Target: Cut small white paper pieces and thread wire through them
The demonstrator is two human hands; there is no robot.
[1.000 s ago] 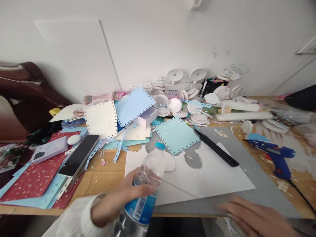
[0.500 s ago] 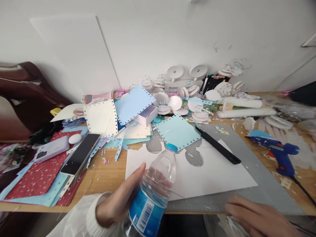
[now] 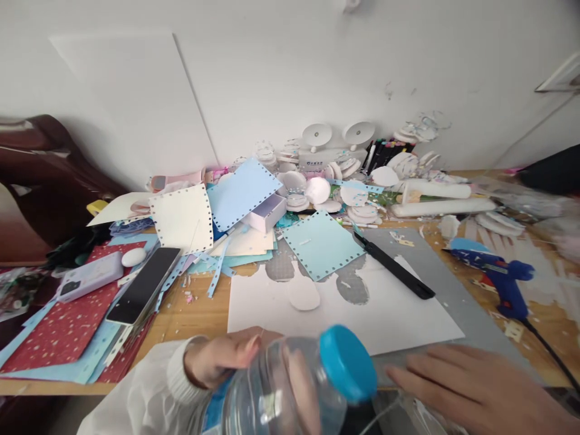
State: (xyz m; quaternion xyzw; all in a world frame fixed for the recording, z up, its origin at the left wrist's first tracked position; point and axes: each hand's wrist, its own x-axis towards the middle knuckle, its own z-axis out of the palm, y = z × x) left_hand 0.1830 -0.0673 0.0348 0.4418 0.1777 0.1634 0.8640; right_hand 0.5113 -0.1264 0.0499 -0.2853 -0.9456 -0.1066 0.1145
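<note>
My left hand (image 3: 226,356) is wrapped around a clear plastic water bottle (image 3: 276,386) with a blue cap (image 3: 348,362) and a blue label. The bottle is tilted, its capped end pointing right, over the front edge of the table. To the right of the cap, my right hand (image 3: 475,386) has its fingers stretched out, apart from the bottle and holding nothing. Beyond both hands lies a white sheet (image 3: 394,329) with cut-out holes. A black utility knife (image 3: 399,266) and a pale teal square of paper (image 3: 321,244) rest across it.
A grey cutting mat (image 3: 480,326) lies under the sheet. On the right is a blue glue gun (image 3: 502,278) with its cord. To the left are a phone (image 3: 145,284), a lilac device (image 3: 90,276) and red star-patterned paper (image 3: 58,329). White foam discs (image 3: 317,190) are heaped along the wall.
The bottle has been lowered toward me and tipped over to the right in my left hand, uncovering a white oval piece on the sheet. My right hand has shifted slightly left and its fingers have straightened.
</note>
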